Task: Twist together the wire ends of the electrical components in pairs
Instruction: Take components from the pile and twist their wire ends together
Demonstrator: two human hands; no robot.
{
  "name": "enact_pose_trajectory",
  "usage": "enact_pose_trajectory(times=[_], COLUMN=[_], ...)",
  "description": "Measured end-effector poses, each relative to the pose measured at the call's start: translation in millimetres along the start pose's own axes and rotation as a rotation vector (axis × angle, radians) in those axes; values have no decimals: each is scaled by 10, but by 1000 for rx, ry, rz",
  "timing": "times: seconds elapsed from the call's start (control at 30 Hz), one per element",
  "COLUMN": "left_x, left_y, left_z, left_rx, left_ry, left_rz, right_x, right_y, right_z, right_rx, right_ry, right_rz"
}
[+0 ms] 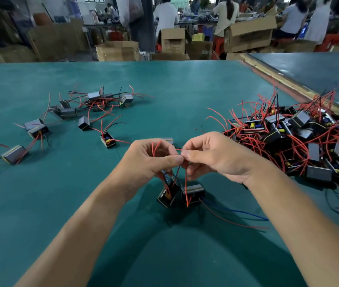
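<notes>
— What's around you?

— A green table (pixel 164 83) in a busy workshop. Unsorted components (pixel 301 137) are heaped at two o'clock, finished pairs (pixel 94 104) at ten.

— And your hands?

— At centre, my left hand (pixel 150 160) and right hand (pixel 212 156) pinch red wire ends (pixel 182 155) together between thumb and forefinger. Two components (pixel 180 193) dangle below, I think to keep the leads taut.

Factory assembly floor: green work table (pixel 164 83), heaped wired components (pixel 301 137), open cardboard cartons (pixel 249 36), seated workers (pixel 225 15) behind.
</notes>
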State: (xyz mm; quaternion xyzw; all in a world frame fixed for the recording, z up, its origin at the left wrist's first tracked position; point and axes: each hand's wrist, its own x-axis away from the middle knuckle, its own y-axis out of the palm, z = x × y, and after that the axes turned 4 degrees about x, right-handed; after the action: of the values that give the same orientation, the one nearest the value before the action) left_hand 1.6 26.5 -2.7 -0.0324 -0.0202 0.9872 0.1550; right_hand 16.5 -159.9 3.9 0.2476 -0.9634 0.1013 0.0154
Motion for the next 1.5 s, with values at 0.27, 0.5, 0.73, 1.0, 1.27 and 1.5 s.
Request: enact_pose_trajectory(times=[0.27,0.5,0.73,1.0,1.27,1.5], left_x=[-18,6,-7,-34,-23,-16], left_y=[47,32,38,44,-32,-69], left_z=[-26,0,-19,-59,-34,-37], left_rx=[25,138,-12,-80,-16,-52], left_ry=[-167,-231,-134,-71,-156,-209], left_rz=[10,-33,35,77,-50,-115], right_x=[-46,-29,-10,-20,-21,-14], right_y=[71,102,36,-18,-38,-20], right_z=[19,-14,5,13,35,39], right_rx=[272,302,274,238,239,339], right_ry=[-137,-279,-235,-181,-216,-222], right_rz=[175,168,123,134,80,28])
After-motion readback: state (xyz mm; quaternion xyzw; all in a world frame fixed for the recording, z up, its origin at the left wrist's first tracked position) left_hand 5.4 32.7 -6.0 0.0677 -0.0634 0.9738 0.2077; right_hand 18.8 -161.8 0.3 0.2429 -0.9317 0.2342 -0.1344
